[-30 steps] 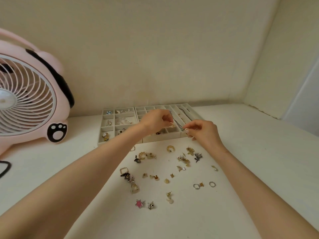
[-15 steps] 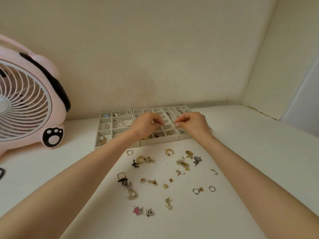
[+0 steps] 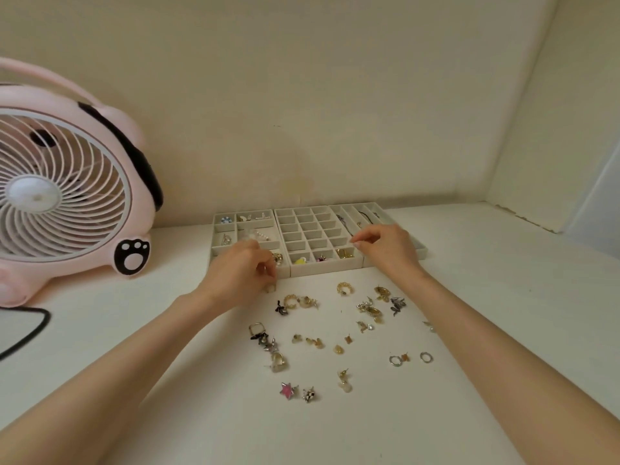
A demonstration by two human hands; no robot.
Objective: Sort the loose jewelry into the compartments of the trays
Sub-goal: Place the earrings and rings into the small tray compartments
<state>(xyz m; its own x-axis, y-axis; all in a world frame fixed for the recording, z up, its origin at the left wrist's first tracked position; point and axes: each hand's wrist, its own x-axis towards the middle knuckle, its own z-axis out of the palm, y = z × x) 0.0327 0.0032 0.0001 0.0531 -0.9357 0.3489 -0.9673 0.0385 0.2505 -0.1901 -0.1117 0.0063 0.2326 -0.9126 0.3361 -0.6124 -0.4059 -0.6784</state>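
Three white compartment trays stand side by side by the wall: left tray [image 3: 214, 245], middle tray [image 3: 322, 268], right tray [image 3: 423, 250]. Some cells hold pieces. Loose jewelry lies in front, such as a gold hoop [image 3: 345, 288], a pink star [image 3: 288, 391] and silver rings [image 3: 425, 357]. My left hand [image 3: 240, 275] is at the left tray's front edge, fingers curled down onto a small ring [image 3: 270, 288]; a grip is not visible. My right hand [image 3: 385, 248] hovers where the middle and right trays meet, thumb and forefinger pinched; nothing shows between them.
A pink fan [image 3: 67, 196] stands at the left on the white table [image 3: 503, 313], with a black cable [image 3: 30, 333] at its foot. Walls close in behind and to the right.
My left hand has come back from the middle tray to the table in front of the left tray, by the small ring. My right hand stayed over the trays. The view shifted slightly.
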